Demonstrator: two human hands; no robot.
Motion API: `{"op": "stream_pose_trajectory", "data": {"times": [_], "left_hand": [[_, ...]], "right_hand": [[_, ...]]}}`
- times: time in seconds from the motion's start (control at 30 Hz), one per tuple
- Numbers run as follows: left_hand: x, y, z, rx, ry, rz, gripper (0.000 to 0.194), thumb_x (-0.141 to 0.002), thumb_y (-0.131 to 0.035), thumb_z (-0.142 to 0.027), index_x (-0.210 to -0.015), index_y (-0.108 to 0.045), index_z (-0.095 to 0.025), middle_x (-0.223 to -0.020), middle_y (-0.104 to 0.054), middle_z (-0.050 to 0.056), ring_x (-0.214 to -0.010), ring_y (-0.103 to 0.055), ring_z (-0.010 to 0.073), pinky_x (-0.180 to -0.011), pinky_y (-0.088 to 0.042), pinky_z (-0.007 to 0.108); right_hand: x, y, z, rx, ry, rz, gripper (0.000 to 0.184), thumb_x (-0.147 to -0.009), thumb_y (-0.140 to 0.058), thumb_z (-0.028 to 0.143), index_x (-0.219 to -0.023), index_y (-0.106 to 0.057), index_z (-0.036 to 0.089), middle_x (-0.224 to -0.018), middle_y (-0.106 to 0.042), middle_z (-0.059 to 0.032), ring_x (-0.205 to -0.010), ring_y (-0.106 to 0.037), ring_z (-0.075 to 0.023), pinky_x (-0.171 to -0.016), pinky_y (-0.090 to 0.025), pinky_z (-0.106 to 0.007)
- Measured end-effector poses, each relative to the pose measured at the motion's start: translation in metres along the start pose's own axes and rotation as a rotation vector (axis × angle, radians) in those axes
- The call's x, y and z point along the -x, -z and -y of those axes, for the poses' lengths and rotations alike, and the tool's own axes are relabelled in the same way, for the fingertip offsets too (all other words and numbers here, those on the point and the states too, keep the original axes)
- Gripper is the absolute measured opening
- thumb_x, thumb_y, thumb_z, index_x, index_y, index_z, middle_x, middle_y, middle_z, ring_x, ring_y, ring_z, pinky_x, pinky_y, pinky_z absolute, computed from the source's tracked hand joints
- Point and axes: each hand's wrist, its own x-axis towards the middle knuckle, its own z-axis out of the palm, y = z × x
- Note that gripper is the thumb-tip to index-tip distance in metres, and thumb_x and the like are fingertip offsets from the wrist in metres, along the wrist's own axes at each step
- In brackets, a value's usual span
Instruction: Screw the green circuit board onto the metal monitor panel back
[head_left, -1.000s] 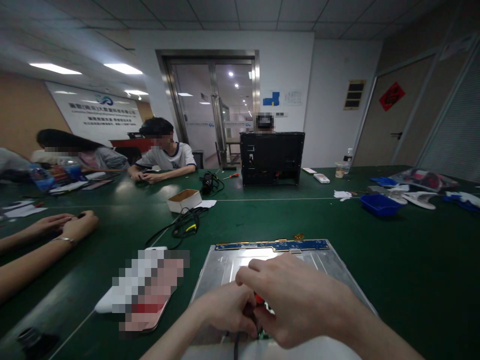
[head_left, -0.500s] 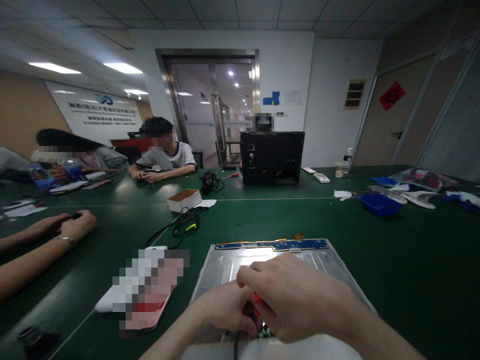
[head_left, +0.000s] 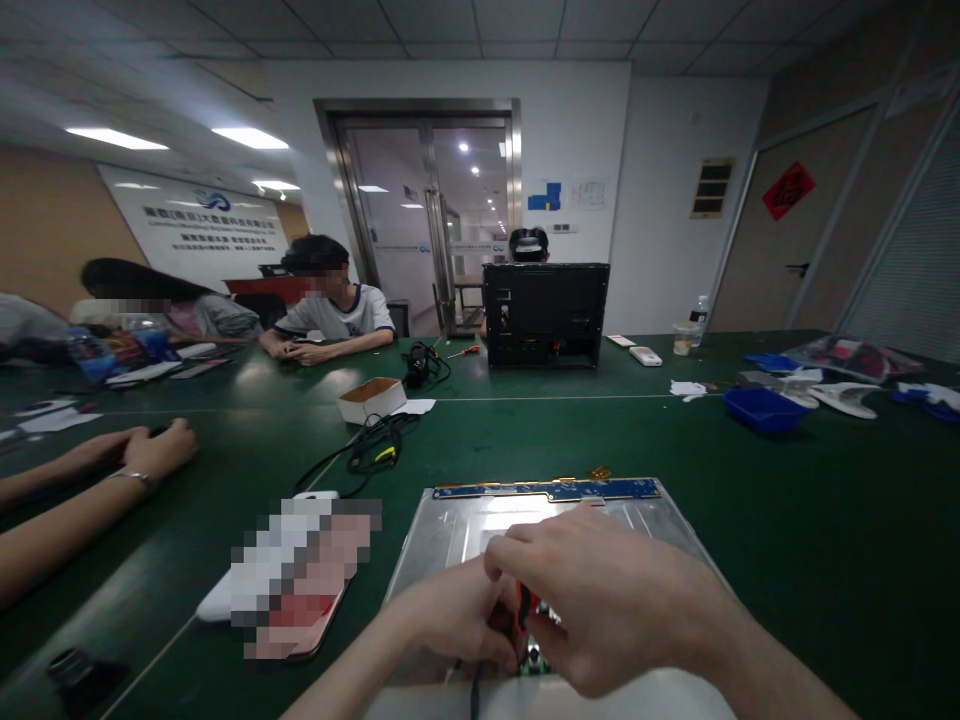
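A flat silver metal display panel (head_left: 427, 540) lies in front of me, with a narrow blue circuit strip (head_left: 547, 489) along its far edge. My right hand (head_left: 592, 590) curls from above around a red-and-black screwdriver (head_left: 523, 606), mostly hidden by the fingers. Close against it, my left hand (head_left: 465, 610) is closed at the panel's near edge; what its fingers pinch is hidden. Between the hands shows a bit of green circuit board (head_left: 534, 658). Below my left hand runs a black cable (head_left: 475, 695).
Phones (head_left: 300, 580) lie to the left, near a co-worker's hands (head_left: 154, 455). Beyond are a coiled cable (head_left: 375, 445), an open white box (head_left: 371, 400), another screwdriver (head_left: 465, 351) and a black monitor casing (head_left: 547, 315). A blue tray (head_left: 765, 410) sits at right. Other people sit around the table.
My right hand has shifted and turned slightly, baring more of the screwdriver's red and black handle. My left hand stays in nearly the same place. The whole view has moved a little.
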Motion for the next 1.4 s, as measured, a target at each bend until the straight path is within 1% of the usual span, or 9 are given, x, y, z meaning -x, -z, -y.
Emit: {"op": "stream_pose_trajectory", "data": {"times": [0.2, 0.4, 0.53, 0.7, 0.8, 1.0, 1.13, 1.33, 1.4], "left_hand": [[0.000, -0.002, -0.002, 0.011, 0.054, 0.003, 0.028, -0.068, -0.074, -0.029, -0.096, -0.074, -0.021, -0.091, -0.072, 0.001, -0.082, -0.064, 0.0223, -0.065, -0.047, 0.025], [-0.002, -0.004, 0.006, -0.032, -0.060, -0.006, 0.021, -0.069, -0.071, -0.025, -0.090, -0.074, -0.021, -0.084, -0.070, -0.002, -0.072, -0.060, 0.0169, -0.057, -0.040, 0.022], [-0.003, -0.003, 0.005, -0.054, -0.030, -0.005, 0.020, -0.070, -0.071, -0.026, -0.089, -0.074, -0.020, -0.081, -0.069, -0.001, -0.072, -0.061, 0.0181, -0.056, -0.040, 0.022], [-0.001, 0.000, -0.001, -0.049, 0.020, 0.005, 0.026, -0.070, -0.073, -0.026, -0.095, -0.073, -0.019, -0.087, -0.071, 0.001, -0.079, -0.064, 0.0214, -0.063, -0.045, 0.023], [0.001, 0.001, -0.005, -0.032, 0.020, -0.011, 0.028, -0.070, -0.073, -0.025, -0.097, -0.072, -0.020, -0.090, -0.071, 0.001, -0.081, -0.064, 0.0216, -0.064, -0.046, 0.024], [-0.001, -0.001, -0.002, -0.023, -0.006, 0.000, 0.017, -0.068, -0.073, -0.023, -0.085, -0.074, -0.017, -0.078, -0.069, 0.000, -0.069, -0.060, 0.0181, -0.052, -0.036, 0.022], [-0.004, -0.004, 0.005, -0.025, -0.050, 0.006, 0.016, -0.069, -0.072, -0.022, -0.085, -0.074, -0.018, -0.079, -0.069, -0.001, -0.069, -0.058, 0.0168, -0.054, -0.037, 0.022], [-0.002, -0.004, 0.000, -0.107, 0.014, -0.038, 0.019, -0.068, -0.071, -0.015, -0.087, -0.070, -0.018, -0.084, -0.068, -0.002, -0.073, -0.057, 0.0163, -0.058, -0.037, 0.022], [-0.001, -0.003, -0.002, -0.108, -0.008, -0.051, 0.020, -0.069, -0.072, -0.015, -0.088, -0.069, -0.018, -0.084, -0.067, -0.002, -0.073, -0.056, 0.0155, -0.059, -0.038, 0.021]], "right_hand": [[-0.002, -0.002, 0.003, 0.009, -0.014, 0.015, 0.025, -0.078, -0.064, 0.025, -0.101, -0.055, 0.020, -0.092, -0.069, -0.0032, -0.072, -0.061, -0.0178, -0.051, -0.030, -0.026], [-0.006, -0.006, 0.000, 0.053, -0.060, -0.027, 0.018, -0.084, -0.061, 0.030, -0.099, -0.058, 0.021, -0.083, -0.071, -0.0021, -0.065, -0.062, -0.0170, -0.049, -0.025, -0.026], [-0.005, -0.007, -0.001, 0.037, -0.031, -0.033, 0.018, -0.083, -0.060, 0.030, -0.099, -0.058, 0.021, -0.084, -0.071, -0.0023, -0.065, -0.061, -0.0165, -0.050, -0.024, -0.026], [-0.003, -0.002, 0.001, 0.002, 0.022, -0.006, 0.029, -0.074, -0.065, 0.027, -0.101, -0.054, 0.020, -0.092, -0.068, -0.0038, -0.069, -0.058, -0.0169, -0.049, -0.027, -0.025], [-0.003, -0.001, 0.002, -0.017, 0.022, 0.012, 0.032, -0.075, -0.065, 0.026, -0.105, -0.054, 0.020, -0.094, -0.069, -0.0042, -0.072, -0.059, -0.0173, -0.051, -0.028, -0.026], [-0.006, -0.006, 0.001, 0.044, -0.037, -0.043, 0.016, -0.082, -0.060, 0.026, -0.097, -0.056, 0.020, -0.082, -0.070, -0.0019, -0.062, -0.058, -0.0151, -0.047, -0.023, -0.026], [-0.009, -0.012, -0.001, 0.092, -0.049, -0.083, 0.012, -0.084, -0.058, 0.027, -0.095, -0.058, 0.020, -0.079, -0.071, -0.0022, -0.059, -0.058, -0.0146, -0.047, -0.020, -0.027], [-0.007, -0.010, 0.001, 0.037, 0.023, -0.069, 0.021, -0.081, -0.061, 0.029, -0.099, -0.057, 0.019, -0.090, -0.069, -0.0041, -0.068, -0.059, -0.0167, -0.049, -0.024, -0.027], [-0.005, -0.008, 0.001, 0.013, 0.020, -0.057, 0.023, -0.080, -0.062, 0.030, -0.100, -0.057, 0.019, -0.090, -0.069, -0.0046, -0.069, -0.059, -0.0168, -0.050, -0.025, -0.027]]}}
